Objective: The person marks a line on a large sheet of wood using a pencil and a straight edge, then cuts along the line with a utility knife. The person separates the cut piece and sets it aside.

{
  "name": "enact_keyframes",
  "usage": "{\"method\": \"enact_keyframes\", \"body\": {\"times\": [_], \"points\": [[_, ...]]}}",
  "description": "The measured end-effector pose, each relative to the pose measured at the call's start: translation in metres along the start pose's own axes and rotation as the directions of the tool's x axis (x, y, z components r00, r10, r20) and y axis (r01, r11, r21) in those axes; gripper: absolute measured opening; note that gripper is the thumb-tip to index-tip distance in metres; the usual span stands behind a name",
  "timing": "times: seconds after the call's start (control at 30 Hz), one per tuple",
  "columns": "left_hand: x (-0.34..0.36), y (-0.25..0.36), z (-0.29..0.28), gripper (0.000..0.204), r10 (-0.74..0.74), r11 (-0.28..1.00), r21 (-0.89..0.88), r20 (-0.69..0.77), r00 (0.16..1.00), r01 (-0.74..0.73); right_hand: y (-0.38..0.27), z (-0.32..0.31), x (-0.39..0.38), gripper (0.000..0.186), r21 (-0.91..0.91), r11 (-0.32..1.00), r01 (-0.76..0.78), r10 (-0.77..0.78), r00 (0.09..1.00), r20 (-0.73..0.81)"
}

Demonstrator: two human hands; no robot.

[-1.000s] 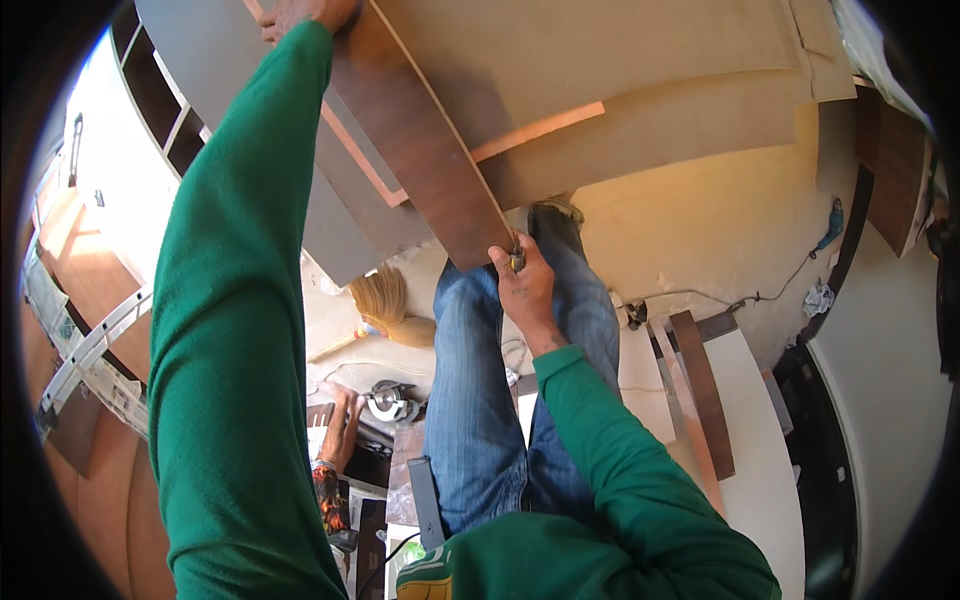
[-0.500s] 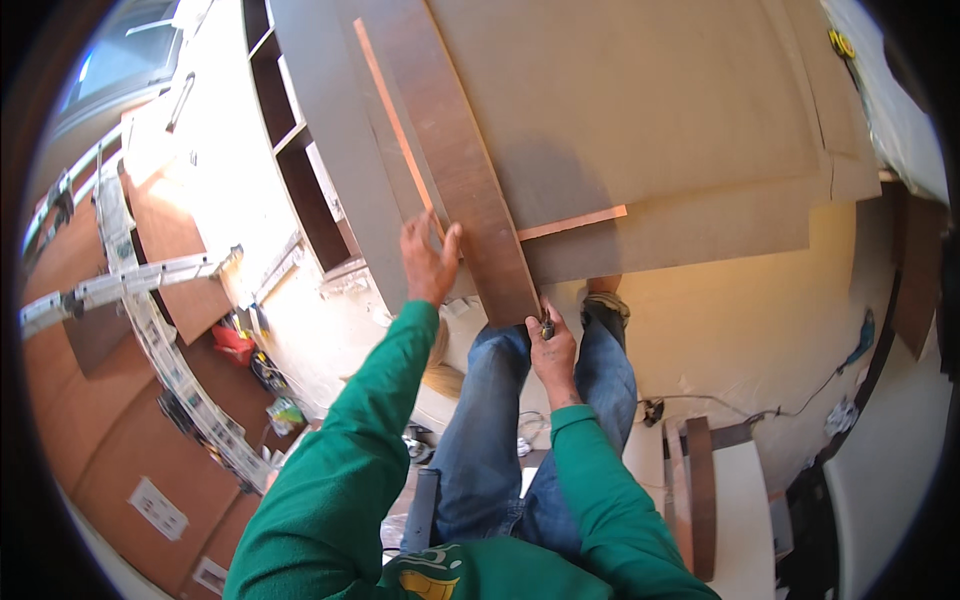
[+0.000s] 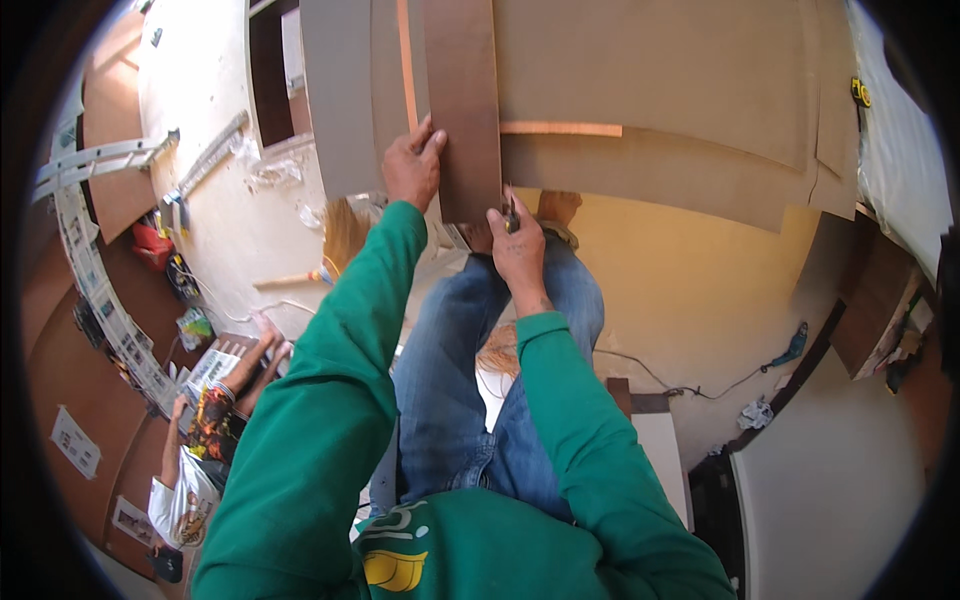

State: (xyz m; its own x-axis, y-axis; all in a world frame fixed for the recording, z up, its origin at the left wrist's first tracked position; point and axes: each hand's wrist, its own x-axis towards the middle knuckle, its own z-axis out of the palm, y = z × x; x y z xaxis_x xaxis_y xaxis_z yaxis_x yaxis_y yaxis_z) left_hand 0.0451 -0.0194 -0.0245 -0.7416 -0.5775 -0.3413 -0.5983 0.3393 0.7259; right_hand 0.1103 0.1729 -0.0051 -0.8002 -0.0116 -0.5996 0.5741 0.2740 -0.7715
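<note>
A long, narrow dark brown board [image 3: 463, 120] lies across a wide brown panel [image 3: 660, 60], its near end reaching past the panel's edge above my knees. My left hand [image 3: 411, 170] is at its left edge, fingers drawn in, thumb and forefinger against the board. Just above that hand runs a thin orange-brown strip [image 3: 407, 60]; a second such strip [image 3: 565, 128] sticks out right of the board. My right hand [image 3: 520, 255] is closed around a small dark tool [image 3: 512, 219] beside the board's near right corner. Its lower part is hidden in the fingers.
A metal ladder [image 3: 105, 265] stands at the left, with another person's arms [image 3: 250, 365] below it. A brush-like tan bundle [image 3: 345, 240] lies on the floor. On the right are a teal power tool [image 3: 793, 343] with its cord and a yellow tape measure [image 3: 860, 92].
My view has shifted, so the board and panel sit higher. My left hand's fingers have drawn in at the board's edge. Another person's arms now show at left.
</note>
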Motion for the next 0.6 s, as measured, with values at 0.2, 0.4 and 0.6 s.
{"method": "enact_keyframes", "body": {"times": [0.2, 0.4, 0.6], "points": [[0.005, 0.006, -0.003, 0.043, -0.04, 0.999, 0.021, 0.044, 0.998, 0.039, 0.006, 0.008, 0.0, 0.053, 0.054, 0.998, 0.009, -0.009, 1.0, -0.002], [0.008, -0.003, -0.008, 0.04, -0.116, 0.993, -0.01, 0.06, 0.991, 0.117, 0.0, 0.01, -0.001, 0.05, -0.018, 0.999, -0.032, 0.032, 0.999, 0.014], [0.011, -0.004, -0.012, 0.04, -0.177, 0.982, -0.037, 0.142, 0.974, 0.184, 0.001, 0.011, -0.001, 0.049, -0.015, 0.999, -0.035, 0.035, 0.999, 0.004]]}}
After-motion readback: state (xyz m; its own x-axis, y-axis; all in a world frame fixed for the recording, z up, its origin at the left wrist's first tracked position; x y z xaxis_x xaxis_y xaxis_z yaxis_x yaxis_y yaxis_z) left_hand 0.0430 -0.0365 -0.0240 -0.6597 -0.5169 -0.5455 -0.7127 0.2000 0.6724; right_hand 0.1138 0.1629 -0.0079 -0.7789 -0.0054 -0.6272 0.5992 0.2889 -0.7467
